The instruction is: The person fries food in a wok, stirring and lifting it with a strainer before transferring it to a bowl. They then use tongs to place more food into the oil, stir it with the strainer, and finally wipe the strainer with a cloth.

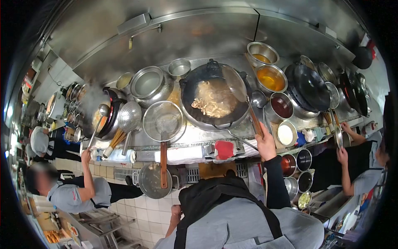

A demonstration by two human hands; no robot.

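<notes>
My right hand (266,142) is wrapped round the wooden handle (255,120) of a round strainer (235,84). The strainer's head is over the right side of a large wok (192,99). Pale strips of food (211,103) lie in cloudy, bubbling liquid in the wok. My left hand (176,211) hangs low near my left side, away from the stove, with its fingers curled; what it holds, if anything, is hidden.
A mesh strainer (163,120) lies left of the wok, above a pot (155,181). Bowls of orange liquid (271,79) and dark red sauce (281,105) stand to the right. One co-worker (81,194) holds a ladle at left; another (352,164) works at right.
</notes>
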